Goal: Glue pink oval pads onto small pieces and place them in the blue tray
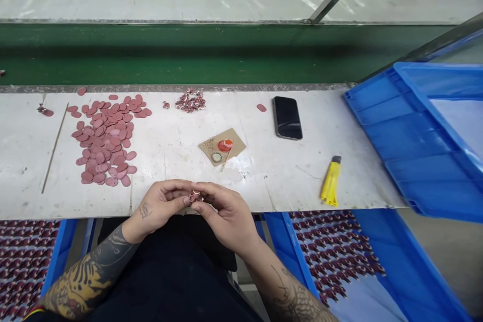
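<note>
Between my fingertips at the table's front edge is a small dark-red and white figurine [194, 196]. My left hand [164, 204] pinches it from the left, and my right hand [226, 211] grips it from the right with thumb and fingers. Its details are too small to make out. Just beyond my hands lies a brown card [236, 143] bearing a red-orange cap [225, 145], a round metal cap [216, 157], a thin wooden stick [228, 156] and tiny bits. To the left, many flat reddish oval pieces [101, 146] are heaped; farther back sits a pile of similar small figurines [191, 101].
A black phone [287, 117] and a yellow utility knife [331, 181] lie on the right of the white table [181, 146]. A blue crate [418, 141] leans at the right edge. Below, blue trays [411, 266] hold rows of figurines. A green conveyor belt [181, 55] runs behind.
</note>
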Demonstrator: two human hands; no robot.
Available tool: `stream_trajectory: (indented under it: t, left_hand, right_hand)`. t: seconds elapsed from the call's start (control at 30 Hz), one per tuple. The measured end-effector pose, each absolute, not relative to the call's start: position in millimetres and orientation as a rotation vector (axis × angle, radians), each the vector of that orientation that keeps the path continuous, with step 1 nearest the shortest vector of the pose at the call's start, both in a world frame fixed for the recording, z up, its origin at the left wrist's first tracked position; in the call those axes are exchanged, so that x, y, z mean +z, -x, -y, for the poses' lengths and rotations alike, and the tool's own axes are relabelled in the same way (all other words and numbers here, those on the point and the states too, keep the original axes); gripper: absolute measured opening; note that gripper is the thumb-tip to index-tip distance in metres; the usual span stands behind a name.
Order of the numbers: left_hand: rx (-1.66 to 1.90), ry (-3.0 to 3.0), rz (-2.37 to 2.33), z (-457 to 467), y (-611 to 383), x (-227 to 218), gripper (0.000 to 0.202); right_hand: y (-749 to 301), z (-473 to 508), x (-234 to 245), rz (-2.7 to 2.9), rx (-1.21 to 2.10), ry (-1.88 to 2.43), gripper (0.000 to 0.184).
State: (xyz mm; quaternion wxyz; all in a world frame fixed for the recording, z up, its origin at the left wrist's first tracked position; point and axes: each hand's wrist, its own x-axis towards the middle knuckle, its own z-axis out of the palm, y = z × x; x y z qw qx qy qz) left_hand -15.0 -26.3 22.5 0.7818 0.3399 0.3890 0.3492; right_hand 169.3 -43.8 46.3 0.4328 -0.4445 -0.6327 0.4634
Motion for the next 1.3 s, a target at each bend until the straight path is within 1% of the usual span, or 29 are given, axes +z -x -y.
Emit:
stream_trajectory:
  t: [0.13,0.3,0.47,0.63,0.9,1.3]
  left_hand:
    - [0.811,-0.726,-0.778,23.5,17.5,21.4,0.021]
    - [0.909,-0.663,-0.656,23.0,17.9,22.6,0.016]
    - [0.886,-0.586,-0.609,25.0,18.0,21.6,0.016]
    - [0.88,-0.588,-0.63,25.3,19.3,19.7,0.021]
    - [0.876,-0.585,-0.627,23.8,17.3,18.3,0.023]
    - [0.862,-0.569,-0.652,23.6,14.9,21.3,0.023]
  right_hand:
    - [-172.4,43.6,49.1,1.672,1.101,1.118,0.043]
    - [-177.3,42.4,52.5,1.746,0.985,1.141,0.044]
    - [-177.8,40.6,52.2,1.835,0.769,1.119,0.044]
    - [-177.3,40.9,50.2,1.904,0.628,1.121,0.043]
    - [-176.9,39.5,49.2,1.958,0.582,1.128,0.039]
    - [-176.6,39.7,46.6,1.965,0.592,1.12,0.042]
